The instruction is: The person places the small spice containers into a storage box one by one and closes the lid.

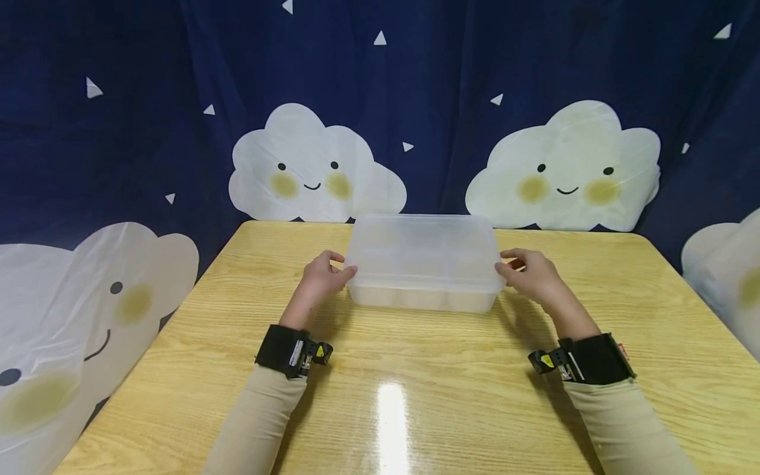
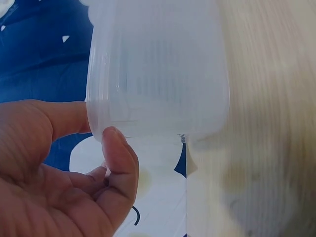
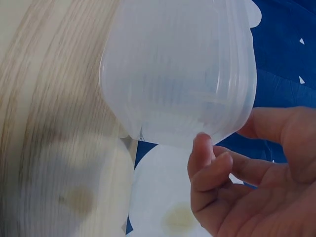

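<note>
A translucent plastic storage box (image 1: 423,300) with a milky lid (image 1: 423,251) is at the far middle of the table in the head view. Faint compartment lines show through the lid. My left hand (image 1: 320,277) pinches the box's left end at the rim, thumb near the top edge. At the opposite end, my right hand (image 1: 530,274) holds the rim between thumb and fingers. Each wrist view shows the box's end wall (image 2: 163,74) (image 3: 173,74) beside the fingers. Whether the box's base touches the table cannot be told.
The wooden table (image 1: 451,389) carries a bright light reflection near its front. Behind it hangs a dark blue curtain (image 1: 433,86) with white triangles and smiling clouds. Black straps with small cameras (image 1: 320,353) sit on both wrists.
</note>
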Motion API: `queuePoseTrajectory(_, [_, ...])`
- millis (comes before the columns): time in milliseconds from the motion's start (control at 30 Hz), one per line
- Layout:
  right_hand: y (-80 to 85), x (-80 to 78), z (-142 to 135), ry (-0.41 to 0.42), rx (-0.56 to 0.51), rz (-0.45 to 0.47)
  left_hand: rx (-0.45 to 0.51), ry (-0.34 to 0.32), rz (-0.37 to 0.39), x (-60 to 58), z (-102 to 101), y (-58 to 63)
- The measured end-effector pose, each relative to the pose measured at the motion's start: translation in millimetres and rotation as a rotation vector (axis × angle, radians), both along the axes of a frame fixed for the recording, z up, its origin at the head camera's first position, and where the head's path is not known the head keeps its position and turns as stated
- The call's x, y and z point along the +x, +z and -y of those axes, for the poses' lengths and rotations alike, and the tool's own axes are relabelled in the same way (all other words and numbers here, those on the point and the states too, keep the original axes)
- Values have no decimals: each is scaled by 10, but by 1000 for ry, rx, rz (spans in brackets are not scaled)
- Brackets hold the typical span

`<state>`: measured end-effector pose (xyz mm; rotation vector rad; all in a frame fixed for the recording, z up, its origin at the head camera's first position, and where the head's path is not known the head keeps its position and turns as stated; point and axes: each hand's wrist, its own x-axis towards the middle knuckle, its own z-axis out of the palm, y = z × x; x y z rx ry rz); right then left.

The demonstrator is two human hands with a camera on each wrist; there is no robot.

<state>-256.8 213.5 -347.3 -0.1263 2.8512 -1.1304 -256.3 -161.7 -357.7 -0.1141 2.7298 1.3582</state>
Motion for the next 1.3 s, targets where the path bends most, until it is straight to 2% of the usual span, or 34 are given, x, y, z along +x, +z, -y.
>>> queuePoseTrajectory(200, [73,-19,-85,137,-40,101,10,-32,-43,-5,-4,49])
queuePoseTrajectory(300, [80,-35,-114,176,-82,168,5,-52,-56,-14,-4,54])
queuePoseTrajectory(433, [67,-38,-112,173,-130,211,-8,-61,-54,-18,-4,53])
queuePoseTrajectory(600, [55,-25,-81,155,-173,200,-11,-52,-52,-23,-2,54])
queuePoseTrajectory(733, [59,-9,-45,125,-171,184,0,-56,-51,-21,4,51])
queuePoseTrajectory(867, [74,7,-10,104,-157,207,-5,-72,-32,-2,23,48])
queuePoseTrajectory(1100, [69,75,9,112,-120,271,-76,-125,36,77,93,50])
queuePoseTrajectory(1300, [-19,191,-78,131,-131,235,-129,-213,72,188,101,132])
